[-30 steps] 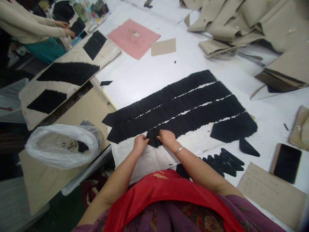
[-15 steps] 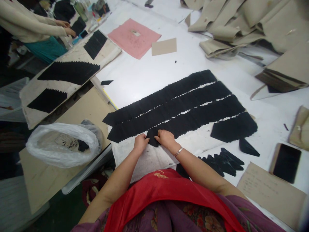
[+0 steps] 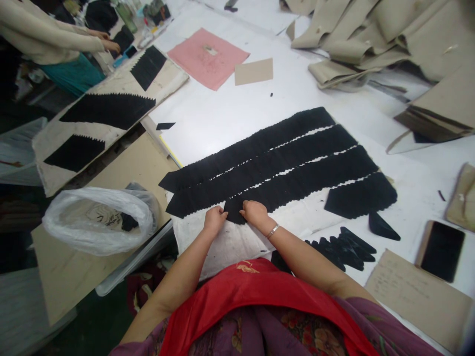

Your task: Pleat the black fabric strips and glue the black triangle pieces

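Observation:
Long rows of overlapping black pieces (image 3: 260, 143) with zigzag edges lie slanted on the white table. At the near end of the third row, my left hand (image 3: 215, 220) pinches the left edge of a black piece (image 3: 234, 211). The fingers of my right hand (image 3: 255, 213) are closed on the same piece's right side. A shorter black row (image 3: 359, 197) lies to the right, with a loose black piece (image 3: 383, 226) beside it. Several black pieces (image 3: 341, 248) are fanned out right of my right forearm.
A plastic bag (image 3: 98, 222) stands open at left. Beige sheets (image 3: 356, 44) are heaped at upper right. A phone (image 3: 442, 251) lies on cardboard (image 3: 415, 301) at right. Pink cloth (image 3: 210, 59) lies farther back. A co-worker's hands (image 3: 110, 44) handle black material at upper left.
The whole view has shifted very slightly. Both hands stay on the same black piece with almost no movement. The co-worker's hands have moved a little.

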Motion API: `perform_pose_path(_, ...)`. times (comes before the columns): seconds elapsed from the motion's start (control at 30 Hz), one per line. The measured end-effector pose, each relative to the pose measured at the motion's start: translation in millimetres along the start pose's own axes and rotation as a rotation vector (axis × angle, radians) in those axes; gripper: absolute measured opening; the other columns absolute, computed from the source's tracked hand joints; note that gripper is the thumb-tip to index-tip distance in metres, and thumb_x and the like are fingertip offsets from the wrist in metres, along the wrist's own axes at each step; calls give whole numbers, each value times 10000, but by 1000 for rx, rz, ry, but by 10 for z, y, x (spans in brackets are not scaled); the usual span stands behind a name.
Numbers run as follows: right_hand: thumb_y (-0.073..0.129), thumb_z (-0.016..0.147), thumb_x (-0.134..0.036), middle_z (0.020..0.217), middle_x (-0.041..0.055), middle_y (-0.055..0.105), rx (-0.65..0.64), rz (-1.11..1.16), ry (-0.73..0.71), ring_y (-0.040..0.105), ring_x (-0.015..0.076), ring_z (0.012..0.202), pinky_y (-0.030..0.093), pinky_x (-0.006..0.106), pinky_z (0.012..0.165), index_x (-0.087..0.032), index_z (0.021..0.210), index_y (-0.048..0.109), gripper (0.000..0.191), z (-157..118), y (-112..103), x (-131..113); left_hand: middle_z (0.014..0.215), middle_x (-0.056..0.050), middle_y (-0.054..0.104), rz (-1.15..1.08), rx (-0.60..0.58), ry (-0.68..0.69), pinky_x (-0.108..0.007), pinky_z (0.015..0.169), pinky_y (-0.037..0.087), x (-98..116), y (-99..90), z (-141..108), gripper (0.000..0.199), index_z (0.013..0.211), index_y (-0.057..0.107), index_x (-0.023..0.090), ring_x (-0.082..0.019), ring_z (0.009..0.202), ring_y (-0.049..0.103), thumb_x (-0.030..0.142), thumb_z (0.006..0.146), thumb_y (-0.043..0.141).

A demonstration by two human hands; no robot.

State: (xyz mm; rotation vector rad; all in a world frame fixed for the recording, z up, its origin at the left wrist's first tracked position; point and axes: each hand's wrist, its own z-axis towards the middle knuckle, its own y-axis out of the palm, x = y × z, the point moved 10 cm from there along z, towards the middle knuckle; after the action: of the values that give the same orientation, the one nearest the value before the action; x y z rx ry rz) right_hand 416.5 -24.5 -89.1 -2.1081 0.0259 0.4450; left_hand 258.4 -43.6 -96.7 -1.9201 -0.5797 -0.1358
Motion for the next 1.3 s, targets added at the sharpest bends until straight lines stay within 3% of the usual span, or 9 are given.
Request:
perform_pose_path(0.3,520,833,-367,977,109,649,-6,0,-4,601,212,934,437,275,750,-167,961,590,248,15,10,-3,665,-11,594,6,-17,-14,-242,623,361,18,-16,-9,122,658,560,183,-143,661,541,275,727,597)
perform_pose_path(0.43,524,826,-377,968,100,654,-3,11,-10,599,199,921,422,256,732,-171,949,598,251,12,-8,-7,812,-45,608,94,29,29,-261,679,387,83,-59,-63,156,870,585,180,-169,767,558,277,748,592)
perform_pose_path(0.57,484,844,-403,871,56,670,38,132,22,603,163,810,388,229,653,-186,871,615,255,-8,-125,190,1127,-110,539,269,182,300,-329,830,376,404,-146,-195,388,1179,490,192,-232,1028,481,217,795,539)
perform_pose_path(0.67,447,864,-380,819,35,667,127,216,72,587,140,742,356,222,619,-187,843,617,258,-82,-277,476,1159,-93,532,373,67,534,-356,868,359,615,57,-286,297,1122,545,227,-237,1086,434,173,857,422)
perform_pose_path(0.8,452,862,-334,805,24,655,162,219,66,569,133,719,343,221,617,-187,849,614,219,-270,-303,662,1095,-89,554,437,-70,633,-341,854,377,661,252,-316,273,1041,582,210,-206,1007,476,157,875,373)
perform_pose_path(0.9,447,871,-303,877,39,639,180,176,14,566,142,793,365,222,683,-184,907,605,201,-445,-210,567,1085,-102,551,430,-55,657,-344,863,382,671,250,-325,230,1014,587,185,-214,996,481,228,878,407)
perform_pose_path(1.1,379,899,-218,1005,78,596,201,89,-180,541,171,935,371,251,833,-197,1113,564,284,-695,75,95,1141,-112,536,389,-3,693,-355,891,380,665,214,-380,249,1067,559,172,-227,1030,479,277,863,461)
perform_pose_path(1.17,369,906,-231,1009,80,604,200,115,-165,549,172,936,377,248,830,-189,1117,563,290,-698,145,50,1152,-109,534,392,-1,696,-356,891,383,671,207,-401,248,1076,554,176,-228,1040,480,254,855,476)
perform_pose_path(1.3,395,903,-295,986,69,646,202,253,-1,592,160,875,397,227,760,-157,1093,550,281,-618,199,156,1212,-102,512,382,-2,686,-355,891,387,712,180,-432,258,1085,558,190,-232,1090,459,215,834,504)
